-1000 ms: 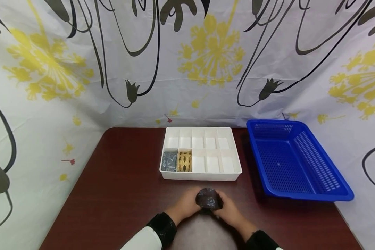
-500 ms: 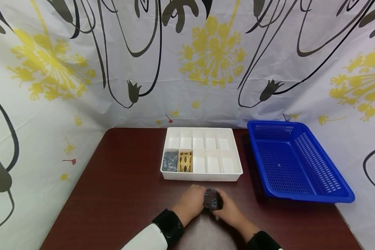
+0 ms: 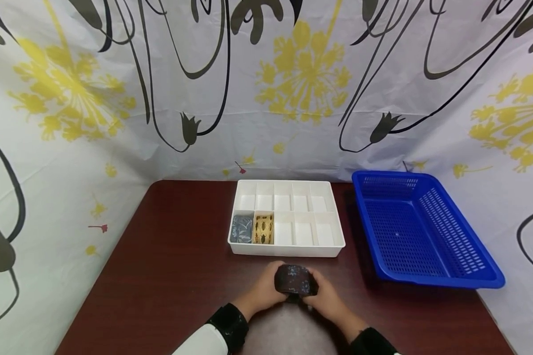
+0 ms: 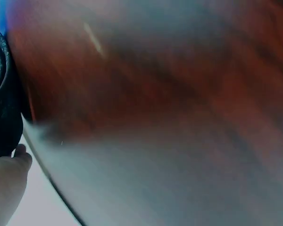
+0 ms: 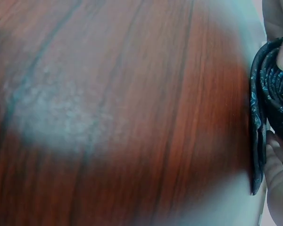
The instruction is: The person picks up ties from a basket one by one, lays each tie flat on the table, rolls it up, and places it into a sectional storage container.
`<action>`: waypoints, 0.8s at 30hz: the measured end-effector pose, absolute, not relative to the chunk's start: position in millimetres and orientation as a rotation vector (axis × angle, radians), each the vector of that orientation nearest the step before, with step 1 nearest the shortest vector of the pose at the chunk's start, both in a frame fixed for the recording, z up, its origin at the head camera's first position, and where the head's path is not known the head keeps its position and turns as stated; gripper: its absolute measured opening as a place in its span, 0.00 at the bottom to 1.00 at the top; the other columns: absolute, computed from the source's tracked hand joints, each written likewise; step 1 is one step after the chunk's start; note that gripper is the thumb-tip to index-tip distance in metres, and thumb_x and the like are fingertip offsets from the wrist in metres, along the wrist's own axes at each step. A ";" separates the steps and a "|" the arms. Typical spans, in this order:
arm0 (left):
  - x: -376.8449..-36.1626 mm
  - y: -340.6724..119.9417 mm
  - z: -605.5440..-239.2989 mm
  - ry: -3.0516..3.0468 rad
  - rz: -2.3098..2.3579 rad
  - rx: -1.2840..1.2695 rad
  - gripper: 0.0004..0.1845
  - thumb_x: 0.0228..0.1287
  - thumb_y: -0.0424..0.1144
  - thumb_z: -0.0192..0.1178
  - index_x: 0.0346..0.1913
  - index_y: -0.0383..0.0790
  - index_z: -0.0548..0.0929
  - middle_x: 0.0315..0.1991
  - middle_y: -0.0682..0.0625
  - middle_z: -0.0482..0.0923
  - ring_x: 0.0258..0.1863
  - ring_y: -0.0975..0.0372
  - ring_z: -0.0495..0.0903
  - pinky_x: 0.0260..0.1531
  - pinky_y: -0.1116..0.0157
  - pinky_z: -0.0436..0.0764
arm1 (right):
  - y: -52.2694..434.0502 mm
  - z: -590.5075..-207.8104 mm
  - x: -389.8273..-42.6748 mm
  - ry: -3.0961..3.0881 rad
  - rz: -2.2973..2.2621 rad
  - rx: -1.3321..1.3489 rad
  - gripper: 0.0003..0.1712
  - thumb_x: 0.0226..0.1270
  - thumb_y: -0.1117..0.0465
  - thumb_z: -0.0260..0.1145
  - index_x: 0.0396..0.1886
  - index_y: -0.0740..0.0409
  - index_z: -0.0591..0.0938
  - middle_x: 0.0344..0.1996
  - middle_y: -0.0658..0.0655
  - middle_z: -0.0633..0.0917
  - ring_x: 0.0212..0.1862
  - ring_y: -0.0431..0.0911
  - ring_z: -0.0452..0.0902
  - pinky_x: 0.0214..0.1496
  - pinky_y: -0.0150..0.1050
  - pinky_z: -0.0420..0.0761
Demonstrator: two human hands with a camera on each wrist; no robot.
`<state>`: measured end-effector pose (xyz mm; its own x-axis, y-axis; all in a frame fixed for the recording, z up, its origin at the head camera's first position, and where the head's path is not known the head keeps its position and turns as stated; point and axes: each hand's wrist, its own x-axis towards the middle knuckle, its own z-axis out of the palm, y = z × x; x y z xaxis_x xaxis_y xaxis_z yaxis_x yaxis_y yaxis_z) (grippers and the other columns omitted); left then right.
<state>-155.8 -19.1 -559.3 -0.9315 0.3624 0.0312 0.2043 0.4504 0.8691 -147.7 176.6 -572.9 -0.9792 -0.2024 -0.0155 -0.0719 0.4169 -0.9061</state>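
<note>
Both hands hold a dark, small-patterned necktie [image 3: 294, 279] rolled into a coil, in front of the white box. My left hand [image 3: 266, 287] grips the coil's left side, and my right hand [image 3: 327, 299] grips its right side. In the right wrist view, the layered spiral of the tie [image 5: 269, 94] shows, with a flat end hanging below the coil. Fingertips press at the coil's centre there. At the left edge of the left wrist view, part of the dark coil [image 4: 4, 117] appears above a thumb.
A white divided box [image 3: 286, 250] stands just beyond the hands. Two of its front left compartments hold a grey-blue patterned roll [image 3: 242, 230] and a yellow patterned roll [image 3: 263, 230]. A blue perforated basket [image 3: 426, 281] sits at the right of the brown table [image 3: 177, 236].
My left hand shifted right over the coil's side, then back left, so more of the coil's face shows again. My right hand stays nearly in place, holding on.
</note>
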 end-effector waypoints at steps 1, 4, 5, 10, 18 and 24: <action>-155.7 -19.5 -560.3 2.533 1.513 0.504 0.36 0.37 0.23 0.67 0.57 0.33 0.70 0.53 0.46 0.72 0.53 0.56 0.72 0.59 0.57 0.69 | 176.4 -573.2 -147.7 2.537 -1.625 -0.249 0.40 0.36 0.78 0.71 0.57 0.71 0.74 0.51 0.63 0.82 0.53 0.53 0.75 0.55 0.41 0.74; -156.3 -19.5 -561.8 2.566 1.539 0.524 0.31 0.40 0.25 0.67 0.53 0.34 0.73 0.49 0.48 0.74 0.50 0.57 0.73 0.57 0.59 0.71 | 176.3 -574.1 -147.3 2.515 -1.663 -0.245 0.40 0.36 0.79 0.70 0.58 0.71 0.74 0.50 0.63 0.82 0.51 0.52 0.76 0.52 0.38 0.76; -156.7 -19.5 -561.9 2.581 1.533 0.531 0.29 0.41 0.26 0.68 0.52 0.34 0.74 0.49 0.48 0.74 0.50 0.57 0.74 0.56 0.59 0.71 | 176.3 -574.3 -147.2 2.506 -1.673 -0.243 0.40 0.36 0.79 0.70 0.58 0.71 0.73 0.50 0.63 0.81 0.50 0.52 0.76 0.51 0.37 0.76; -157.7 -19.3 -557.2 2.639 1.457 0.569 0.23 0.46 0.29 0.69 0.50 0.35 0.78 0.45 0.49 0.78 0.47 0.58 0.76 0.53 0.60 0.74 | 176.6 -574.7 -146.5 2.455 -1.718 -0.259 0.40 0.37 0.79 0.69 0.58 0.72 0.72 0.50 0.66 0.80 0.47 0.52 0.76 0.41 0.34 0.79; -161.2 -12.1 -545.3 2.765 1.122 0.556 0.16 0.49 0.36 0.69 0.43 0.42 0.82 0.38 0.56 0.79 0.41 0.66 0.76 0.50 0.64 0.75 | 177.7 -573.7 -146.4 2.410 -1.727 -0.289 0.39 0.38 0.79 0.69 0.58 0.73 0.71 0.51 0.70 0.79 0.44 0.51 0.77 0.34 0.35 0.81; -160.8 -5.7 -536.4 2.871 0.864 0.563 0.16 0.42 0.33 0.71 0.38 0.43 0.81 0.34 0.55 0.78 0.37 0.64 0.76 0.46 0.65 0.76 | 176.5 -572.9 -147.0 2.433 -1.687 -0.279 0.40 0.38 0.77 0.70 0.58 0.73 0.71 0.51 0.68 0.80 0.47 0.53 0.76 0.43 0.34 0.78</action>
